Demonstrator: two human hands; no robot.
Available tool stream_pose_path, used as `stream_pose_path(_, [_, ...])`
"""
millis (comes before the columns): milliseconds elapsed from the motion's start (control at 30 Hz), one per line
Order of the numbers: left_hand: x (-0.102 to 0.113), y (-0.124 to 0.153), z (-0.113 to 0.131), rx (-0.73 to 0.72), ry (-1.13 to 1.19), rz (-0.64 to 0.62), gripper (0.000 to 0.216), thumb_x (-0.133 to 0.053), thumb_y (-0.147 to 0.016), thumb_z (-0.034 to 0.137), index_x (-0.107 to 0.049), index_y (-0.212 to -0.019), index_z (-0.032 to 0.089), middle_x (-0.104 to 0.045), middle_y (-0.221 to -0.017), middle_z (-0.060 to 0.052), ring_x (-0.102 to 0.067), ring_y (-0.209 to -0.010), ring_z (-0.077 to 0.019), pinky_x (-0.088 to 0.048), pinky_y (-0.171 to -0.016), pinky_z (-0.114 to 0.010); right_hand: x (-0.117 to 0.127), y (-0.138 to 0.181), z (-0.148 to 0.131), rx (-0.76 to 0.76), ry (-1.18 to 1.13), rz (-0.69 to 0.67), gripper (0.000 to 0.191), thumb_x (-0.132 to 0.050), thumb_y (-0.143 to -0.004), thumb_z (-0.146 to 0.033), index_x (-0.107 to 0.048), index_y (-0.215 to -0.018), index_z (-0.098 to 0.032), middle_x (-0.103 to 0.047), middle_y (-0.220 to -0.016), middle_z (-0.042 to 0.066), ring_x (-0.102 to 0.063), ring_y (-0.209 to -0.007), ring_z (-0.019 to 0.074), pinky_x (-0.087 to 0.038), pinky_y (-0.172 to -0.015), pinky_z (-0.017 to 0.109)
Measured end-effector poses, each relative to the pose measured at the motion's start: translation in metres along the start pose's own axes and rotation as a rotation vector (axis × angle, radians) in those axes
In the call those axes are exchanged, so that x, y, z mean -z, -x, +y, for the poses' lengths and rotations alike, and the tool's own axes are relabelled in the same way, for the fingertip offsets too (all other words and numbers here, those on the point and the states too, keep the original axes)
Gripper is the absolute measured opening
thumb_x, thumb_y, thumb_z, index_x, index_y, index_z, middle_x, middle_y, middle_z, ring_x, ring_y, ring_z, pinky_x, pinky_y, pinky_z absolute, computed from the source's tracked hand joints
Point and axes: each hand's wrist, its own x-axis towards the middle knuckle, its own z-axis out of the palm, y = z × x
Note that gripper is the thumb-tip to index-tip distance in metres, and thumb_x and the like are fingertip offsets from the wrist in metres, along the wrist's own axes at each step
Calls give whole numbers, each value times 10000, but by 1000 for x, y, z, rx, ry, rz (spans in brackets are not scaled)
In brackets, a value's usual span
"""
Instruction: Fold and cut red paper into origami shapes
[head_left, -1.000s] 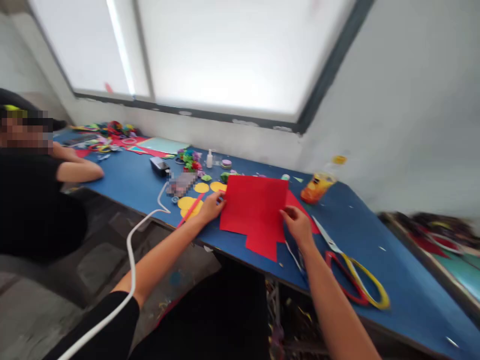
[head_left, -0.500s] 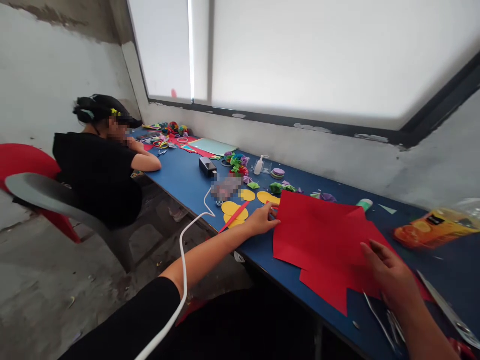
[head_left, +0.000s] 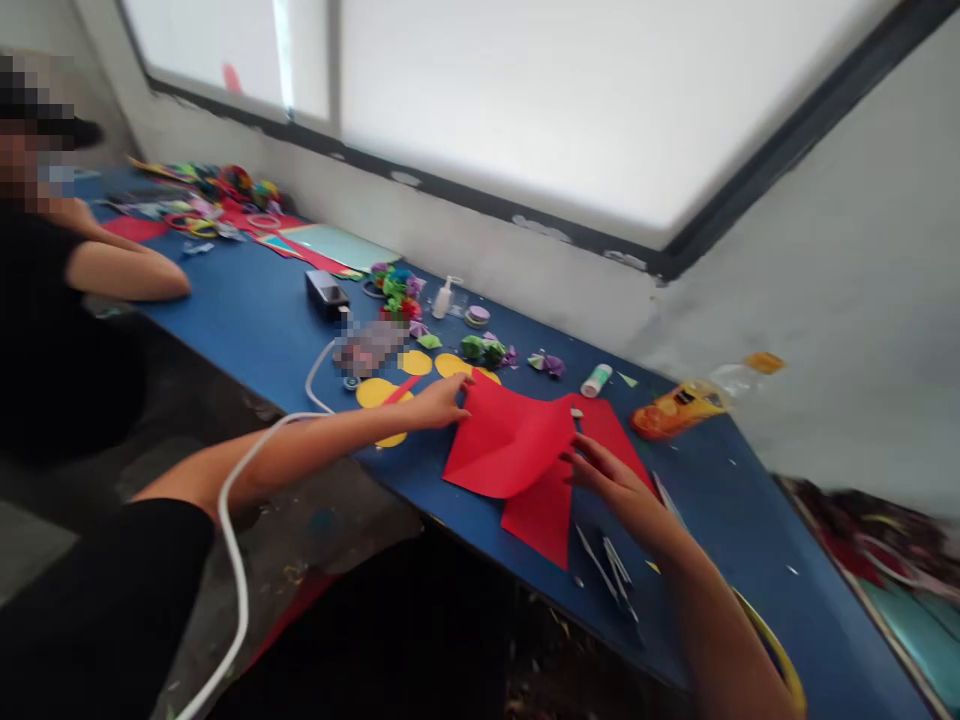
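Right, red paper [head_left: 510,445] on blue table [head_left: 247,320], near front edge, top sheet curled up. Left hand [head_left: 441,402] at its 9 o'clock, fingers stretched flat, tips pressing corner. Right hand [head_left: 615,485] at 3 o'clock, fingers pinched on lifted edge. Yellow circles [head_left: 379,392] at 10 o'clock, orange bottle [head_left: 679,408] at 2 o'clock.

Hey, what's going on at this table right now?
A person is handling a red sheet on the blue table. The left hand touches its left corner, and the right hand is at its lifted, curled edge. Yellow circles, a glue stick and an orange bottle lie nearby. Another person sits at the far end.
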Motion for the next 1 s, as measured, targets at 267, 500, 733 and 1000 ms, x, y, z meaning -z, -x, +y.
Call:
stream_pose_path(267, [3, -4, -10, 25, -126, -317, 551, -653, -715, 146, -490, -1241, 154, -644, -1091, -120, -660, -646, -172, -495, -525, -264, -29, -24, 10, -43, -105, 275, 858, -483, -764, -750, -235, -1477, -341, -113, -1581, 8, -131, -1434, 262, -146, -1157, 493])
stream_pose_path(500, [10, 4, -27, -437, -752, -285, 482, -467, -911, 270, -416, -1374, 145, -251, -1542, -126, -258, -1408, -277, -267, -1111, -438, -54, -18, 5, -301, -677, 656, 705, -431, -865, -651, -216, -1472, -365, -127, -1567, -83, -165, -1428, 171, -238, -1151, 438])
stream_pose_path(733, [7, 12, -43, -438, -786, -388, 635, -283, -953, 542, -327, -1445, 143, -279, -1515, -86, -251, -1414, -247, -141, -1141, -441, -50, -32, 8, -200, -412, 496, 730, -84, -880, -707, -132, -1501, -325, -148, -1567, -27, -145, -1421, 223, -336, -1096, 507])
stream_pose_path(1000, [9, 31, -33, -513, -728, -372, 616, -359, -929, 543, -456, -1368, 122, -417, -1442, -115, -364, -1361, -260, -208, -1123, -438, -58, -35, -8, 347, 375, -168, 741, -147, -906, -668, -23, -1516, -266, -116, -1572, 44, -178, -1411, 267, -157, -1158, 517])
